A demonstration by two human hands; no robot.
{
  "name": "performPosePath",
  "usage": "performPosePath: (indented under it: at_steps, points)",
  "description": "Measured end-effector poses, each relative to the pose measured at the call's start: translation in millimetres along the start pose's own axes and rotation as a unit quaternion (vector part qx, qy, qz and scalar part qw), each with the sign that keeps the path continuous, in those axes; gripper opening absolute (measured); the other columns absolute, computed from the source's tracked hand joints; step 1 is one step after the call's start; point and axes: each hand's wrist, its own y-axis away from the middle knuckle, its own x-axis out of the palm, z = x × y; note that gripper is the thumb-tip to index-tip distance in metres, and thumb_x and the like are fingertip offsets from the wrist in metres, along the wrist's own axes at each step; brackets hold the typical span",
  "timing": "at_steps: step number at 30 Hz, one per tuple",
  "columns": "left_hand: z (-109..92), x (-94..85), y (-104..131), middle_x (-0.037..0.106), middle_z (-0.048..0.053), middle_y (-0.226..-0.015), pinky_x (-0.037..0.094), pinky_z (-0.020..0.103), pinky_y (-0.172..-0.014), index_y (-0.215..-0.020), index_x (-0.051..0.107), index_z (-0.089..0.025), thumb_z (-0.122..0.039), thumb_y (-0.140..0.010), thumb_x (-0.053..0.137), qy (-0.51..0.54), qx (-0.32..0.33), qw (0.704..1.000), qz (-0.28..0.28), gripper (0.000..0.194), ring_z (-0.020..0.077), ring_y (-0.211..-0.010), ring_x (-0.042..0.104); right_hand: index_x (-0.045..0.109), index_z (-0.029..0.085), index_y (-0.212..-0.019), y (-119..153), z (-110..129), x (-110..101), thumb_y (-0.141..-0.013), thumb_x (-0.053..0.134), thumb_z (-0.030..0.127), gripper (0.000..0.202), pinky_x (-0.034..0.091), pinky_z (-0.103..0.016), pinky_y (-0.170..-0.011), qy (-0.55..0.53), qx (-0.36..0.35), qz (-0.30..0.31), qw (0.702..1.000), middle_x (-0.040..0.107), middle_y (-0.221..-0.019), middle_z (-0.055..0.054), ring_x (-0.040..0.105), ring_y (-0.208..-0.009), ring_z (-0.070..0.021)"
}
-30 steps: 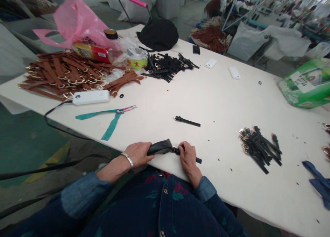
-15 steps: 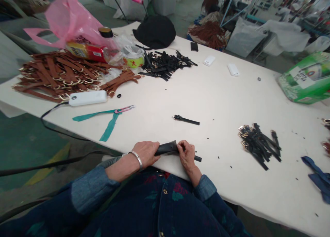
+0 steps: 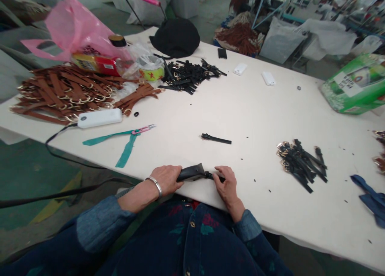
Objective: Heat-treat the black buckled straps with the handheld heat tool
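Note:
At the table's front edge, my left hand (image 3: 166, 178) is closed around a wide black strap (image 3: 191, 172), whose broad end with a small hole or stud points right. My right hand (image 3: 226, 185) is closed on a short black buckle strap (image 3: 209, 174), its buckle end beside the broad end. Whether the two straps are joined I cannot tell. Ahead of my hands lies another short black buckle strap (image 3: 216, 139). To the right is a small pile of black buckle straps (image 3: 301, 164).
Pink thread snips (image 3: 141, 130) with a green ribbon and a white corded device (image 3: 100, 118) lie left. Brown straps (image 3: 64, 87), more black straps (image 3: 189, 75) and a black cap (image 3: 176, 37) sit behind. A green package (image 3: 356, 85) and a blue cloth (image 3: 368, 200) are right.
My right hand has shifted slightly right, away from the wide strap's end, and the short strap's buckle end now shows between them. My left hand still grips the wide strap.

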Motion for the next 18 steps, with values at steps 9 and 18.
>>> performPosePath:
  at_steps: [9, 18]
  points:
    - [-1, -2.8, -7, 0.063, 0.01, -0.089, 0.043, 0.034, -0.068, -0.092, 0.055, -0.021, -0.048, -0.069, 0.044, -0.034, 0.024, 0.999, -0.002, 0.037, 0.0248, -0.083, 0.058, 0.061, 0.024, -0.095, 12, -13, -3, -0.076, 0.055, 0.029, 0.02, 0.033, -0.033, -0.074, 0.125, -0.05, 0.058, 0.989, 0.054, -0.088, -0.004, 0.044, -0.085, -0.0186]
    - [10, -0.3, -14, 0.063, 0.009, -0.089, 0.043, 0.031, -0.065, -0.093, 0.055, -0.022, -0.05, -0.068, 0.044, -0.02, 0.011, 1.0, 0.001, 0.039, 0.0238, -0.082, 0.059, 0.061, 0.024, -0.094, 12, -14, -3, -0.077, 0.055, 0.03, 0.019, 0.033, -0.032, -0.072, 0.132, -0.049, 0.059, 0.988, 0.053, -0.087, -0.004, 0.045, -0.083, -0.0182]
